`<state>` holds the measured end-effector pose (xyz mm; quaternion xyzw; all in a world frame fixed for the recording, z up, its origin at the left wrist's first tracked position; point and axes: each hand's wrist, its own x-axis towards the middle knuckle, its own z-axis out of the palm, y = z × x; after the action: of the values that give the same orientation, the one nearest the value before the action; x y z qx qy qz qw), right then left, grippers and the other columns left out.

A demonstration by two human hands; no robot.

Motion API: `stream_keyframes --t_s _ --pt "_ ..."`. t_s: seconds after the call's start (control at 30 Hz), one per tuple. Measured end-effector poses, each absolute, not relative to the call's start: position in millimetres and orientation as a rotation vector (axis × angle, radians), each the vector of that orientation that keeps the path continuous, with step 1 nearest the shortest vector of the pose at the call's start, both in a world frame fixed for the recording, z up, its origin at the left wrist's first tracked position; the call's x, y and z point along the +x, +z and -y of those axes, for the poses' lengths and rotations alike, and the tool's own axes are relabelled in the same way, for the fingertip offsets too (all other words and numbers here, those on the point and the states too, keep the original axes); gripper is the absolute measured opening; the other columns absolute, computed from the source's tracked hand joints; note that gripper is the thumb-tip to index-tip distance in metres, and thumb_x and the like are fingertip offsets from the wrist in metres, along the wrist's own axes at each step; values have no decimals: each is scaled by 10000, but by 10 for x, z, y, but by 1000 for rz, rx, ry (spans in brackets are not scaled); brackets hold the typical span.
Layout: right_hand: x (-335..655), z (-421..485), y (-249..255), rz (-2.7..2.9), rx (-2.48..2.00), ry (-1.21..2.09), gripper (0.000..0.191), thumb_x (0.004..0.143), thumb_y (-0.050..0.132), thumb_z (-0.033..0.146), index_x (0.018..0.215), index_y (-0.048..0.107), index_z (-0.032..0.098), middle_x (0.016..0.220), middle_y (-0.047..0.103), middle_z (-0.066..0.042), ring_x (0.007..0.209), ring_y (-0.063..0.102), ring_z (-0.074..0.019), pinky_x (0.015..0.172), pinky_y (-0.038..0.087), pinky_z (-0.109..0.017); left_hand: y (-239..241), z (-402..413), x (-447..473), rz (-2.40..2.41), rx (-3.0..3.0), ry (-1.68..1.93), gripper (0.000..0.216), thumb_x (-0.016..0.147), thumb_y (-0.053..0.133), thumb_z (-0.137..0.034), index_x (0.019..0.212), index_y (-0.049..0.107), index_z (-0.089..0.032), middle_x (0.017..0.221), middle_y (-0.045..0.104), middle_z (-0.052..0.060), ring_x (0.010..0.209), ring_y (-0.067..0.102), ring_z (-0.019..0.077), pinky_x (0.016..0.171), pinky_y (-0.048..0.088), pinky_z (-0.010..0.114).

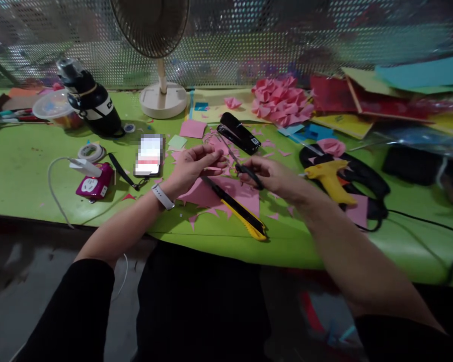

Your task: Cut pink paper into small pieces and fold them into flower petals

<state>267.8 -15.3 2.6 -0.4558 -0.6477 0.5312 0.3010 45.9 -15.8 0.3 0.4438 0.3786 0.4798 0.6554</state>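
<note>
My left hand (194, 163) is closed in a pinch on a small piece of pink paper (219, 147) over the green table (30, 171). My right hand (270, 173) grips black-handled scissors (238, 163), whose blades point up-left into the pink paper. Below both hands lie a larger pink sheet (226, 193) with many pink offcuts, and a yellow-and-black utility knife (236, 208) across it. A white watch is on my left wrist.
A black stapler (238, 132), a phone (149, 155), a pink power adapter with a white cable (94, 183), a tape roll (91, 151), a black bottle (88, 98), a fan (160, 60), pink paper flowers (281, 100), a yellow glue gun (330, 178) and stacked coloured paper (392, 95) surround them.
</note>
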Motion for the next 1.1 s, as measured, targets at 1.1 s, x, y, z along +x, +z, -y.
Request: stream_keyframes --t_s 1.1 --pt "2650 177 -15 1736 -1189 1379 389 652 866 496 779 612 230 714 580 12 625 526 -144 554 399 -270 39 195 492 -803 875 1107 87 912 705 -177 901 627 -139 884 757 47 842 756 129 831 591 269"
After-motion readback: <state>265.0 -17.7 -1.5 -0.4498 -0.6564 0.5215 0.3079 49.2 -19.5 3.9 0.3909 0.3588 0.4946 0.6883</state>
